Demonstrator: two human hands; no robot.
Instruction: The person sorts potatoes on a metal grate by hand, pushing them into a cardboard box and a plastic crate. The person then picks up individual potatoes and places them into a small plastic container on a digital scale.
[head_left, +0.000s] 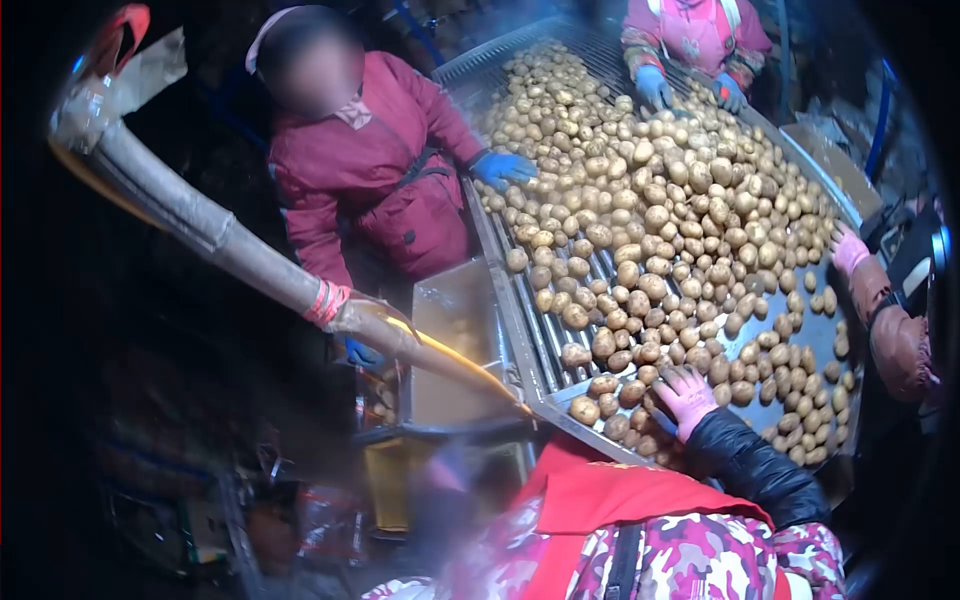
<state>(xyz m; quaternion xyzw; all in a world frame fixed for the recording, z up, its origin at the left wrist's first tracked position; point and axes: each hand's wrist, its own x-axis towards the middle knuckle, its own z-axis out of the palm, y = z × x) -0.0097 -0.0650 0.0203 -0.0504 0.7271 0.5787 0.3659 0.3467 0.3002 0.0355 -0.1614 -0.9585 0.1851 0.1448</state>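
My right hand (687, 403), in a pink glove with a dark puffy sleeve behind it, reaches over the near end of the sorting table. Its fingers are spread on potatoes (632, 392) beside the metal rim (575, 425). A blurred purple-pink shape at the lower left is my left hand (448, 470), over a yellow container (395, 485); motion smears its fingers. Many more potatoes (690, 235) cover the rollers (535, 335) and the flat metal plate (750, 340) to the right.
A co-worker in dark red (370, 170) stands at the left, one blue glove (503, 170) by the potatoes. Another, in pink (695, 40), works at the far end. At the right edge is a third person's pink glove (850, 250). A thick pole (250, 260) crosses above a cardboard box (450, 385).
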